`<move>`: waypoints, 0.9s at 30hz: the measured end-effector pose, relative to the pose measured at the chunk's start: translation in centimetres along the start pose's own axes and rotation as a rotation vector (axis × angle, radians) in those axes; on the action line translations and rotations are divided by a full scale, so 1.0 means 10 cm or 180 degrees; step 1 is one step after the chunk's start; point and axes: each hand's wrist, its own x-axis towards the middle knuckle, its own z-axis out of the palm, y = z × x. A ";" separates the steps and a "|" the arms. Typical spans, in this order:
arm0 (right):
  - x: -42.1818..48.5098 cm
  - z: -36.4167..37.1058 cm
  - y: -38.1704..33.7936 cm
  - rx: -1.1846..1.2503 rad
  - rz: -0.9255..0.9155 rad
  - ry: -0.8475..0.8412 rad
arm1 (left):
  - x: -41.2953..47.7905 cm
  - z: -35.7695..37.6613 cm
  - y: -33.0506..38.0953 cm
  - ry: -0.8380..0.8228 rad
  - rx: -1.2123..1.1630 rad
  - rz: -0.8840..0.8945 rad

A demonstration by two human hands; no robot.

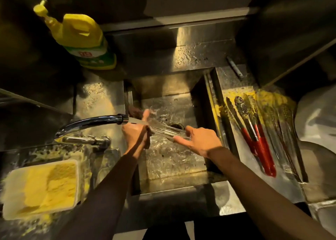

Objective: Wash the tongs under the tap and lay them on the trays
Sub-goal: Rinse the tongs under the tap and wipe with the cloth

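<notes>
Water's running from the tap (pixel 94 121) and the tongs (pixel 163 129) are right in the stream, over the middle of the sink (pixel 172 167). The left hand (pixel 135 136) is curled tight round their left end. The right hand (pixel 200 139) is spread wide, with straight fingers touching the blurred right end. More red-handled tongs (pixel 258 136) lie on the tray (pixel 283 174), right of the sink.
</notes>
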 end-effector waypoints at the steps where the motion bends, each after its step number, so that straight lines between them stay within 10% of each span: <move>1: 0.03 0.01 -0.04 -0.0001 0.0017 0.0037 | 0.00 0.05 0.04 0.0194 -0.0466 -0.0175; 6: 0.07 0.09 -0.07 0.0155 -0.0039 0.0014 | 0.04 0.07 0.00 0.0425 -0.0726 -0.0549; 12: 0.03 0.02 0.06 -0.0046 -0.0125 0.0256 | 0.10 -0.11 -0.04 -0.0703 0.0858 0.0585; 17: 0.01 -0.02 0.19 0.0757 0.0267 0.0219 | 0.13 -0.05 0.00 0.0053 -0.0737 -0.0609; 20: -0.06 0.02 0.14 0.1309 0.0333 0.0152 | 0.04 -0.01 0.05 -0.0342 -0.1626 -0.1415; 27: -0.02 0.14 -0.33 0.1460 0.0134 -0.0174 | -0.02 0.14 0.16 -0.0891 -0.1405 -0.1611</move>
